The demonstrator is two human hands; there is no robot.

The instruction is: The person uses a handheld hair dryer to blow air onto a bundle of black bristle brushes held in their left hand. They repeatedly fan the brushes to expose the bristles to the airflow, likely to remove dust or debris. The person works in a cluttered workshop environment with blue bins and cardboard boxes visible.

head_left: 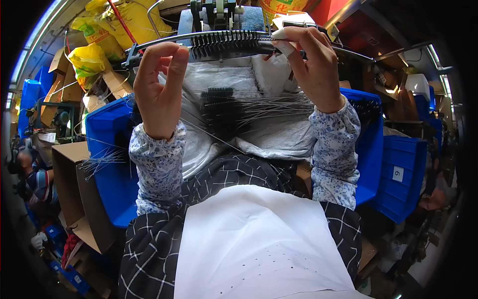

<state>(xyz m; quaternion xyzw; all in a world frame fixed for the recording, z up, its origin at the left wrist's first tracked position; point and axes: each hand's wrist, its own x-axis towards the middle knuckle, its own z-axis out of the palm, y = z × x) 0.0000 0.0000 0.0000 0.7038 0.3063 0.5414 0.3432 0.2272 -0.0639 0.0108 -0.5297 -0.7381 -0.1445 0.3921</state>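
A black spiral wire brush lies crosswise in front of me, below a curved metal rod on the machine. My right hand, with white tape round its fingertips, pinches the brush's thin wire stem at the right. Close to the brush's left end, my left hand has thumb and forefinger brought together; whether they grip the brush tip is hidden. Beneath my hands, a pile of similar black brushes rests on a pale cloth over my lap, their wire stems pointing right.
A blue bin with wire stems over its rim stands at my left, another blue bin at my right. The machine is ahead. Yellow sacks and a cardboard box are at left. A person sits far left.
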